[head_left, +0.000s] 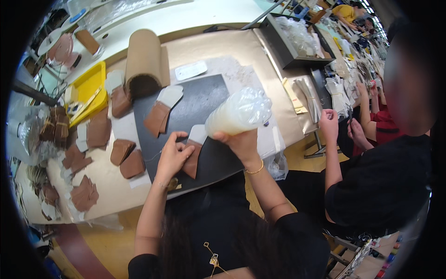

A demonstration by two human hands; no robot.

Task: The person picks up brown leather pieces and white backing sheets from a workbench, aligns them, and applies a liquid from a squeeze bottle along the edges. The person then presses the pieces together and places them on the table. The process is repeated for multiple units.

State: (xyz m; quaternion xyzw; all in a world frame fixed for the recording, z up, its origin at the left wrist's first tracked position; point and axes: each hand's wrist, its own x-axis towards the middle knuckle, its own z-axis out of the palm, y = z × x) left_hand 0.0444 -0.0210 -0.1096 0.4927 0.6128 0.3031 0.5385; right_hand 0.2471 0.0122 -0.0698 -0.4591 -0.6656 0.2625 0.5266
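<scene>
My right hand (242, 145) is closed round a clear plastic bottle (238, 111), tilted above the right part of a dark board (200, 100). A whitish content shows through its wall. At the near part of the board, my left hand (173, 159) has its fingers apart and curved, with fingertips against a brown leather-like piece (191, 163) with a pale grey end. Farther back on the board lies a small stack of similar brown pieces (158, 118), also with grey ends.
Several brown stacks (98, 130) lie left of the board, near a yellow tray (103, 69). A cardboard roll (146, 56) lies behind the board. A dark open box (297, 58) of plastic bags stands at the back right. A co-worker in black (376, 181) sits close on my right.
</scene>
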